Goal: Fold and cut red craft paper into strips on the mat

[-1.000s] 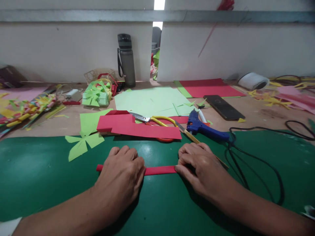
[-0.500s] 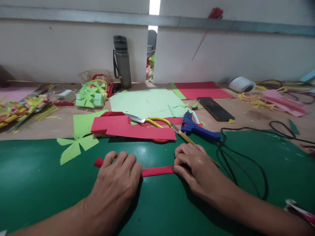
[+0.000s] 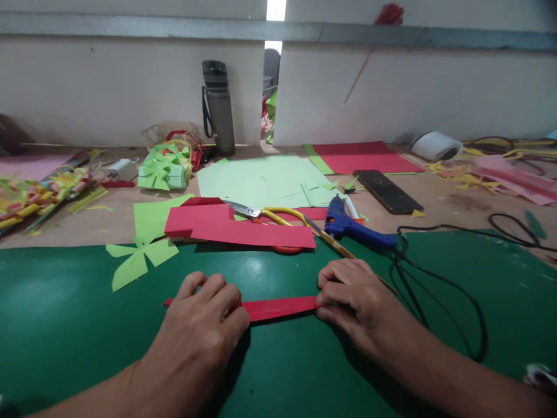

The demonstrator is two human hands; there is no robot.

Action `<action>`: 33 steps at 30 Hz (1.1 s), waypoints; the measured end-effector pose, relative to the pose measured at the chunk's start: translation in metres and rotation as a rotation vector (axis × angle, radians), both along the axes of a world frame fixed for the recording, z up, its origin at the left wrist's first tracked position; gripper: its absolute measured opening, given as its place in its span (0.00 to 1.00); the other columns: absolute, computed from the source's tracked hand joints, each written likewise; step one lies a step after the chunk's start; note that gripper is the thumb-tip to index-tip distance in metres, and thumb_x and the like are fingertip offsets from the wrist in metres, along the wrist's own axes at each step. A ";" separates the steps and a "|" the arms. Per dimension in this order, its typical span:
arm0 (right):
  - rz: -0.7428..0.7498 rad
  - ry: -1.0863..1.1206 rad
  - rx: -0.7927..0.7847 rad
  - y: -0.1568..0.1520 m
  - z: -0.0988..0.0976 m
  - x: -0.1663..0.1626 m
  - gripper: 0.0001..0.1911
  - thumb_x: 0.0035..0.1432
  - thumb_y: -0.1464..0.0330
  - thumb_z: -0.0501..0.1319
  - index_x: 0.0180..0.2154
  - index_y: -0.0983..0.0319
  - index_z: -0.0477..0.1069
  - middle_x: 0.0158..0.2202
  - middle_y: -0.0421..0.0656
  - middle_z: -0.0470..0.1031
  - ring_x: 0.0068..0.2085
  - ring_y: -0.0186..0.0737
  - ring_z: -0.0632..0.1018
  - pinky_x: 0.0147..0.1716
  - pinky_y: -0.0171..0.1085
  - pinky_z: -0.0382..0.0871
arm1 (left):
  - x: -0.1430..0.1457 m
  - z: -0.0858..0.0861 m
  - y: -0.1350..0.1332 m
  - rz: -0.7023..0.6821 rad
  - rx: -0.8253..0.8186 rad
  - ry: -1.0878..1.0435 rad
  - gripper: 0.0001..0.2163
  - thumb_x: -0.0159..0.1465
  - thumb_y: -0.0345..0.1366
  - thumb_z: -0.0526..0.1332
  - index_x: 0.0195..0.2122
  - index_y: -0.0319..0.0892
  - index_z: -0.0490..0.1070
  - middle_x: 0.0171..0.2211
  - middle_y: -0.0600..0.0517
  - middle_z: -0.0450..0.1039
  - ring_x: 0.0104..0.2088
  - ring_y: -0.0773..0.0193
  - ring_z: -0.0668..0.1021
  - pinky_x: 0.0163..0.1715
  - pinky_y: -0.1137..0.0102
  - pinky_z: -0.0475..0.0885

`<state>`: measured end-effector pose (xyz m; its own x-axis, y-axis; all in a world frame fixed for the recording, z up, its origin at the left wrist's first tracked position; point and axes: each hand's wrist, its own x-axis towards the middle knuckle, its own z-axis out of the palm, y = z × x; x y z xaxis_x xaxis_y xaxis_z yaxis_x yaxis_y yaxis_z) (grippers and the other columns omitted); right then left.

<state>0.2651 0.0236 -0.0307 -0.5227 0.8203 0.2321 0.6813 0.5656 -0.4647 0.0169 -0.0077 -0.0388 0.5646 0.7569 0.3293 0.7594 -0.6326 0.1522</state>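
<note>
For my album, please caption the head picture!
Left hand and right hand hold a red strip; scissors and glue gun lie beyond.

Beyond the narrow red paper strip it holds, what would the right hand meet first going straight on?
Aimed forward and leftward, the right hand would probably meet the near edge of the flat red paper piece, or the red curved handle showing below it; depth leaves unclear which comes first.

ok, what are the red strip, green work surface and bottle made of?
Red strip: likely paper or thin card, matte; flat, with crisp edges.
Green work surface: maybe vinyl or painted board, satin; smooth, with a soft highlight.
Bottle: probably plastic, semi-matte; body looks smoky and translucent, but coated glass isn't ruled out.
</note>
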 end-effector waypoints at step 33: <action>-0.061 -0.111 -0.044 0.000 0.003 -0.006 0.12 0.56 0.72 0.57 0.21 0.61 0.65 0.28 0.39 0.65 0.33 0.38 0.66 0.39 0.44 0.54 | 0.005 0.009 0.015 0.209 -0.322 0.100 0.14 0.65 0.37 0.48 0.24 0.40 0.65 0.29 0.48 0.65 0.32 0.58 0.64 0.31 0.64 0.54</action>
